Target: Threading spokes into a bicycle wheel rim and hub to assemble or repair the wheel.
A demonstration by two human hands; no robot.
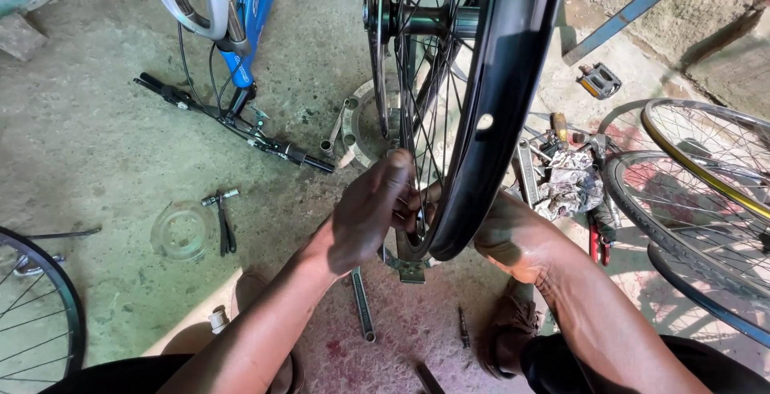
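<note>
A black bicycle wheel rim (501,113) stands upright in front of me, its spokes (433,65) running up to a dark hub (437,21). My left hand (370,211) reaches in from the left side, fingers pinched among the spokes at the rim's lower edge. My right hand (513,235) is pressed against the right side of the rim; its fingers are hidden behind the rim. A small metal tool (411,270) sits under the rim's bottom.
A blue and white bicycle frame (233,17) with handlebar (233,117) lies upper left. A clear disc (180,232), wrenches (361,302), a pedal (598,80), a crumpled rag (568,181) and more wheels (698,185) lie around on the concrete floor. Another wheel (40,306) sits lower left.
</note>
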